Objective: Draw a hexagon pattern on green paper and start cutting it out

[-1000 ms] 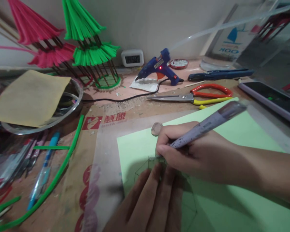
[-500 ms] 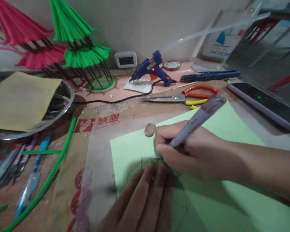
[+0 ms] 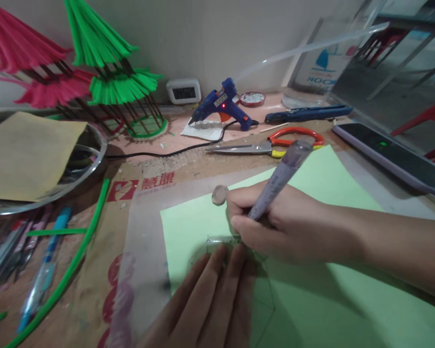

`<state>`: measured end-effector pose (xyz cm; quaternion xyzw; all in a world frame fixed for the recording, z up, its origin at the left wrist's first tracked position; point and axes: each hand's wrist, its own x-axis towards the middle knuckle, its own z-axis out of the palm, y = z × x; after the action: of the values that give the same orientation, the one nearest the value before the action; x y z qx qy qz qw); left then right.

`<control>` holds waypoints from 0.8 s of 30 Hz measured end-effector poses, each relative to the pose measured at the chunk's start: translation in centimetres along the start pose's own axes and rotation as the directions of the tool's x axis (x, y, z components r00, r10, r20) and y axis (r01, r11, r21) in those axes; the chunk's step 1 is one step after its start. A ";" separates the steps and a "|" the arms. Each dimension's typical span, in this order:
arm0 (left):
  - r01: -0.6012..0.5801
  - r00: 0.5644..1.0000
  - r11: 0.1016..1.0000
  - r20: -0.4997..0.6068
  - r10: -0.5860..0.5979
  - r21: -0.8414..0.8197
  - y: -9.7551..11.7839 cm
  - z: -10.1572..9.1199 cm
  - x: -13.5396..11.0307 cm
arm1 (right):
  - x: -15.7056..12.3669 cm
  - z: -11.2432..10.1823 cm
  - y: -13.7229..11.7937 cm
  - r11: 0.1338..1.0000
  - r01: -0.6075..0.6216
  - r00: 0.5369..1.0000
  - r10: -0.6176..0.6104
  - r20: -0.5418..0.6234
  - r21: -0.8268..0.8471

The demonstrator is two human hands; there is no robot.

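Note:
My right hand is closed around a pale purple pen, tilted with its upper end to the right. The pen's tip is hidden behind the fingers, close to the upper edge of a clear ruler. With fingers stretched out flat, my left hand presses the ruler onto a sheet of light green paper. Thin lines of a many-sided outline show on the paper around the left hand. A small round, brownish disc lies at the paper's upper edge, beside my right hand.
Behind the paper lie scissors, a blue glue gun, a utility knife and a phone. Pink and green stick models stand at the back left, near a bowl, several pens and green strips.
The whole view has shifted slightly, so things appear a little further left. The pen stands a bit more upright in my right hand. My left hand still lies on the ruler.

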<state>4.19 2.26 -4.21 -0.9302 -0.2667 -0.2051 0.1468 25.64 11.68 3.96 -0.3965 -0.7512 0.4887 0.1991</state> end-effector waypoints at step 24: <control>0.277 0.901 0.949 0.384 -0.203 -0.150 -5.3 -4.7 1.3 | 3.3 -1.4 4.8 0.763 -0.078 0.971 0.203 -0.124 0.641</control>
<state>0.78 5.39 1.31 -0.9217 -0.3802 -0.0720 -0.0262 26.53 16.14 -0.02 -0.4058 -0.4894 0.6868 0.3524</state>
